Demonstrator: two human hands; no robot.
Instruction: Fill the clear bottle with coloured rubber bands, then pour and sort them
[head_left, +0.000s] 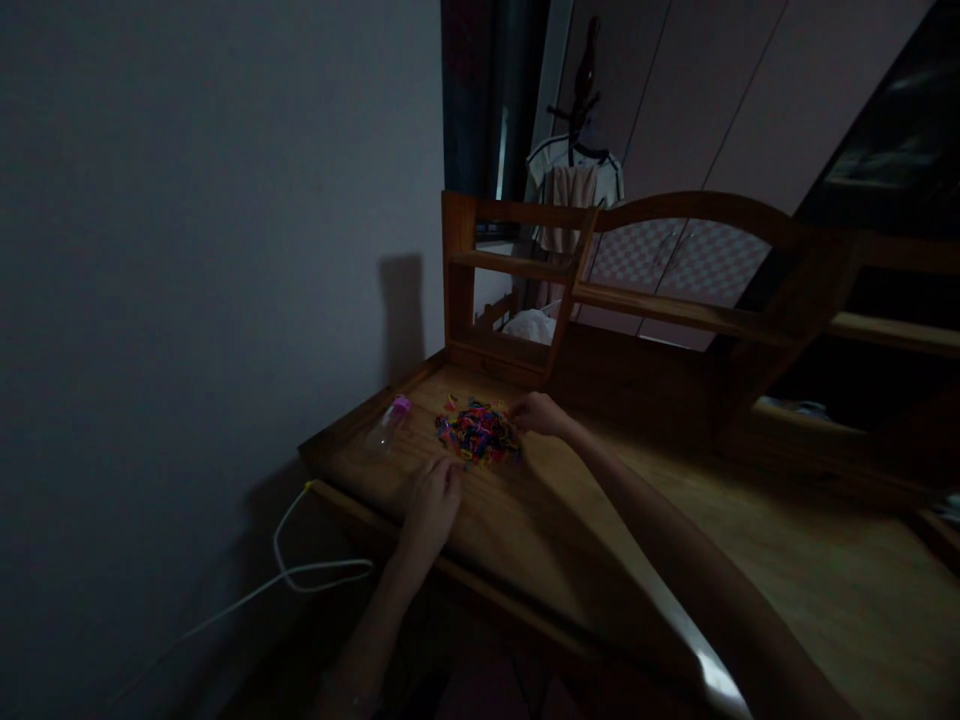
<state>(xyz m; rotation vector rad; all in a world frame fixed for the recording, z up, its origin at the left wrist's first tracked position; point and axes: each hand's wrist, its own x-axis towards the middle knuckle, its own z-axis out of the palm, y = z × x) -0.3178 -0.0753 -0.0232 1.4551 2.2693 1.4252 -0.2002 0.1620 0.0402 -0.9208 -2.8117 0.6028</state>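
Note:
A loose heap of small multicoloured bands (480,430), probably rubber bands, lies on the wooden desk (615,520). My right hand (538,413) is at the heap's right edge, its fingers bent down and closed against the bands; what they grip is too small and dark to make out. Just in front of the heap, near the desk's front edge, rests my left hand (435,495). Its fingers are curled together, and whatever is between them cannot be seen clearly. Left of the heap a clear plastic bottle (384,430) with a pink cap (402,404) lies on its side.
A wooden shelf unit (517,265) rises along the desk's back. The pale wall (225,250) bounds the left side. A white cable (289,575) loops below the desk's left corner. Clothes (574,190) hang on a stand behind, before a pink wardrobe (697,110).

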